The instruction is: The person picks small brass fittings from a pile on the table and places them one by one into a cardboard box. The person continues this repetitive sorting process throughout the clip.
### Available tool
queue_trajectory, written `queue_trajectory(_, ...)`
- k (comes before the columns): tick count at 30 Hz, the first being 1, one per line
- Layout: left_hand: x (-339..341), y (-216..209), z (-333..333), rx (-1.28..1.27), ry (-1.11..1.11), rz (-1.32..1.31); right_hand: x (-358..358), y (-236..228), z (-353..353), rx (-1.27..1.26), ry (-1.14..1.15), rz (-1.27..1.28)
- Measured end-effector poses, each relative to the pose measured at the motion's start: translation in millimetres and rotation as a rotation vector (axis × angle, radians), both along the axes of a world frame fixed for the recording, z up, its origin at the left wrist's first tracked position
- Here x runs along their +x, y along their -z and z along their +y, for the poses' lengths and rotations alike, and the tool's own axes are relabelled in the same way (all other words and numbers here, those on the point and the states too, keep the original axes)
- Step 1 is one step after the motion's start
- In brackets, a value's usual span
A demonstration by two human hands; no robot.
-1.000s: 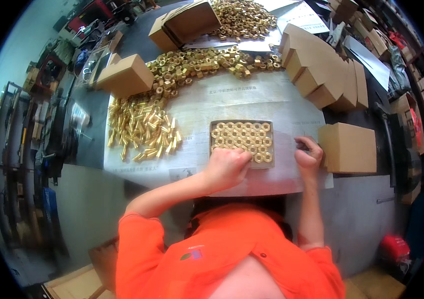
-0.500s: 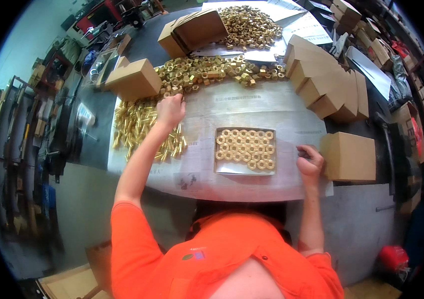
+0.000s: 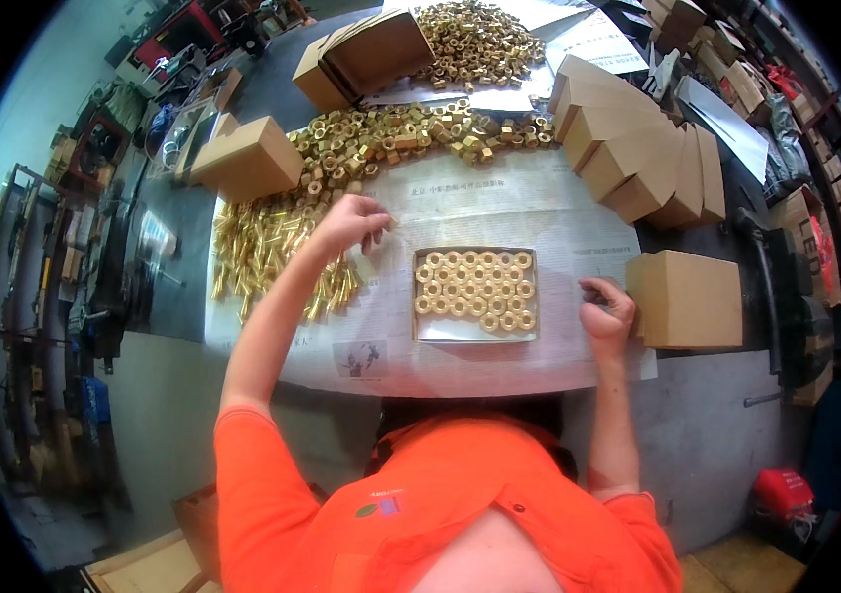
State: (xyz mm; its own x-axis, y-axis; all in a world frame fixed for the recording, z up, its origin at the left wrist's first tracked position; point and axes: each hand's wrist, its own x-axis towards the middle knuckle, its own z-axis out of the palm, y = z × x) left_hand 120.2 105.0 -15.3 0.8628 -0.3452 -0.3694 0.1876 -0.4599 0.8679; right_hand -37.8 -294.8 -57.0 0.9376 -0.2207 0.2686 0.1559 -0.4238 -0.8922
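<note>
My left hand hovers above the newspaper sheet, its fingers curled together; anything between them is too small or hidden to tell. A shallow open box lies to its right, packed with rows of brass nuts. The box's white bottom shows at the front left. My right hand rests loosely closed at the right of the box, and the inside of its fingers is hidden. Larger brass hex nuts lie heaped behind my left hand. Slim brass fittings are piled at its left.
A closed brown carton stands right of my right hand. Behind it overlap several brown cartons. Another carton sits at the left of the nut heap. An open carton and a further nut pile are at the back.
My left hand has moved from the edge of the nut heap toward the box, right and nearer to me. My right hand stays beside the box. The whole view has shifted slightly.
</note>
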Motion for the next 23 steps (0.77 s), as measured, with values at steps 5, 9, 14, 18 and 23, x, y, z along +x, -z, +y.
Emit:
queue_trajectory(5, 4.3, 4.5, -10.8, 0.059, -0.085, 0.053, 1.2, -0.3, -1.5, -0.007, -0.017, -0.018)
queue_trajectory(9, 8.7, 9.2, -6.9, 0.293, -0.087, -0.255, 2.5, 0.3, -0.5, -0.012, -0.014, -0.016)
queue_trajectory(14, -25.8, 1.7, -28.2, 0.716, 0.071, -0.852, -0.2, 1.2, -3.5, -0.041, -0.005, 0.004)
queue_trajectory(18, -24.2, 6.0, -31.9, 0.816, 0.018, -0.766, -0.2, -4.7, 0.5, -0.045, -0.005, -0.007)
queue_trajectory(23, -23.6, 0.1, -31.5, 0.786, 0.098, -0.709, -0.4, -1.2, -1.4, -0.005, -0.012, 0.004)
